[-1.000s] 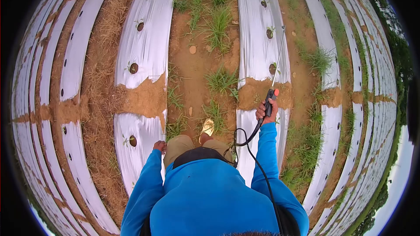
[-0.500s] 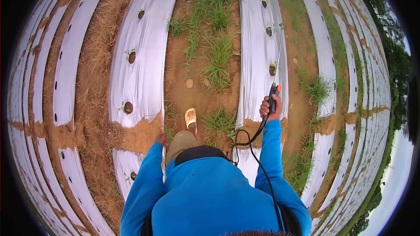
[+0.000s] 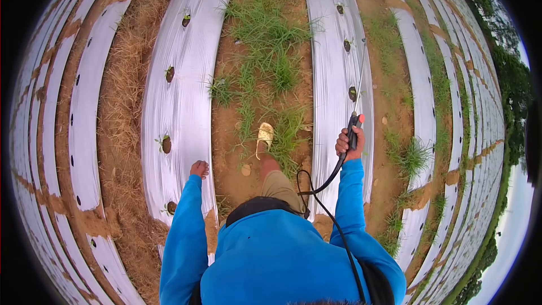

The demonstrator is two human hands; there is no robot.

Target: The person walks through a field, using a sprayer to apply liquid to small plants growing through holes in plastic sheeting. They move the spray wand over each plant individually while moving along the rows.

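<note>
My right hand (image 3: 345, 144) is wrapped around the black handle of a sprayer wand (image 3: 354, 122), which has a red-orange part on top. Its thin metal lance (image 3: 361, 70) points forward over the right-hand plastic-covered bed, beside a planting hole (image 3: 352, 94). A black hose (image 3: 328, 181) loops back from the grip toward my body. My left hand (image 3: 199, 169) hangs over the edge of the left bed with its fingers curled in and nothing visible in them. Nearby, a small seedling (image 3: 160, 142) grows in a hole of that bed.
Silvery plastic-covered beds (image 3: 180, 99) run forward on both sides. Between them lies a soil path with grass clumps (image 3: 271, 45), where my foot in a pale, muddy shoe (image 3: 265, 134) steps. Dry straw (image 3: 130, 79) covers the path farther left. Trees (image 3: 511, 73) stand at the far right.
I have moved forward along the path, and the beds have shifted back toward me. My left hand has swung forward from beside my leg. The right hand keeps its hold on the wand.
</note>
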